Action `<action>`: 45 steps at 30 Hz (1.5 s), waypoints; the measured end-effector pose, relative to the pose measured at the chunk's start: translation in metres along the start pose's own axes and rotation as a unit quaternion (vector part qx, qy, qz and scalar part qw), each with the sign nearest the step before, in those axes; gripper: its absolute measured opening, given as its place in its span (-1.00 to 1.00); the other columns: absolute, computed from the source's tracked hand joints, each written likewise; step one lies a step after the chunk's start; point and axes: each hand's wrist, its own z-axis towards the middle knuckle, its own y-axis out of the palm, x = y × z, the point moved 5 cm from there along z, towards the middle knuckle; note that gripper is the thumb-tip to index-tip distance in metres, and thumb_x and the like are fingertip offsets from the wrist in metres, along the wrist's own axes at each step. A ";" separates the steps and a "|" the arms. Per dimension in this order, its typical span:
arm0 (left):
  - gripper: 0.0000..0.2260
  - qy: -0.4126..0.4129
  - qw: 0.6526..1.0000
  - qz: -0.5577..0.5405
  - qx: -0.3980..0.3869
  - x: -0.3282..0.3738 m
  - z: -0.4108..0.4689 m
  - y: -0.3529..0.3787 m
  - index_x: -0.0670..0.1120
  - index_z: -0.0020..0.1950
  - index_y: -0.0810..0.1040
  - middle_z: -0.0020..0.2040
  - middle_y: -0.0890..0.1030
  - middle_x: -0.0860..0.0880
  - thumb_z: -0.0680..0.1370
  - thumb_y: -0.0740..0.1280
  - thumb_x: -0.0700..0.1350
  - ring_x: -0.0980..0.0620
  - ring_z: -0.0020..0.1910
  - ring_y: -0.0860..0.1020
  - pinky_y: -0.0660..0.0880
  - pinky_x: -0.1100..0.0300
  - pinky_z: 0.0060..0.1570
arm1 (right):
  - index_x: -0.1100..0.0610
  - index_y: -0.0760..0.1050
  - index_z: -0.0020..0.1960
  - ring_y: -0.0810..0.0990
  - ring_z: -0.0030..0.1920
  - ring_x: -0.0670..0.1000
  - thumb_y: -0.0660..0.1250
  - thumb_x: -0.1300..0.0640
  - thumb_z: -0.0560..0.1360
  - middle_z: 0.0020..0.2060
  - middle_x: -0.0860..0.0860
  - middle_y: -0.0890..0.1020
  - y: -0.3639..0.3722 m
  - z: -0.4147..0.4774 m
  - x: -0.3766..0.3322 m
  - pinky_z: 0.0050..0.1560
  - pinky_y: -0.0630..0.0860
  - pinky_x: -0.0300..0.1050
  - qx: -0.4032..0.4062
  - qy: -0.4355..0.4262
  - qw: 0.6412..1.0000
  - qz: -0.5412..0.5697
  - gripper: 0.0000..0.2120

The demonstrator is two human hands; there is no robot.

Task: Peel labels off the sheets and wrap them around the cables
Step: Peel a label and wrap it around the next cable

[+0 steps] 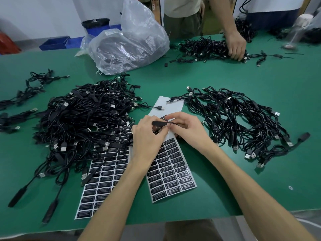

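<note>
**Q:** Progress, left to right?

**A:** Left heap of tangled black USB cables; the near white sheet of black labels looks full. Left hand and right hand, fingers curled, pinch one thin black cable above the second label sheet (far half stripped). Right cable heap: labelling cannot be told. Judged: much remains.

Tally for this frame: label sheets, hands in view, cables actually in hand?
label sheets: 2
hands: 3 (left hand, right hand, another person's hand at the far heap)
held cable: 1, gripped by left and right hand over the right sheet
Total: 6
</note>
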 end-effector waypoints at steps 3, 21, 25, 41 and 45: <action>-0.93 -0.002 1.000 -0.007 0.001 -0.002 0.001 0.000 -0.01 -0.01 0.64 -0.07 0.60 0.08 0.54 0.49 -0.09 -0.01 -0.03 0.58 0.47 -0.19 0.17 | -0.01 0.64 0.15 0.67 -0.14 -0.15 0.38 0.22 0.61 -0.11 -0.08 0.77 0.002 0.000 -0.001 0.03 0.51 -0.17 -0.007 -0.011 1.000 -0.018 -0.81; -0.79 -0.151 0.940 -0.301 0.055 -0.023 0.009 -0.012 -0.13 -0.05 0.62 -0.11 0.68 0.01 0.70 0.28 -0.10 0.07 -0.18 0.63 0.51 0.24 -0.17 | 0.02 0.67 0.10 0.66 -0.18 0.05 0.36 0.07 0.64 -0.18 -0.03 0.71 0.000 0.000 -0.003 0.00 0.59 0.08 0.032 -0.018 0.998 -0.052 -0.88; -0.76 -0.176 0.861 -0.473 -0.056 -0.014 0.009 -0.006 -0.09 0.13 0.65 0.05 0.66 -0.08 0.70 0.25 0.00 0.00 -0.15 0.62 0.47 0.20 -0.29 | 0.04 0.69 0.03 0.63 -0.07 0.08 0.36 0.07 0.64 -0.10 0.00 0.68 -0.005 0.001 -0.003 0.07 0.55 0.18 0.075 -0.026 0.994 -0.072 -0.86; -0.84 -0.145 0.866 -0.468 -0.100 -0.014 0.006 0.005 -0.16 0.08 0.69 -0.20 0.59 -0.08 0.67 0.32 -0.14 0.05 -0.31 0.54 0.48 0.23 -0.35 | -0.03 0.63 0.15 0.55 -0.04 -0.12 0.45 0.13 0.58 -0.06 -0.06 0.56 -0.002 -0.003 -0.013 0.00 0.44 -0.35 0.078 -0.080 0.985 -0.135 -0.83; -0.85 -0.164 0.856 -0.481 -0.090 -0.016 0.006 0.006 -0.26 0.04 0.65 -0.16 0.64 -0.10 0.66 0.33 -0.20 0.05 -0.24 0.59 0.58 0.23 -0.23 | -0.06 0.56 0.29 0.51 0.04 -0.08 0.47 0.18 0.56 0.00 -0.06 0.51 0.001 -0.010 -0.022 0.11 0.38 -0.37 0.084 -0.149 0.971 -0.164 -0.66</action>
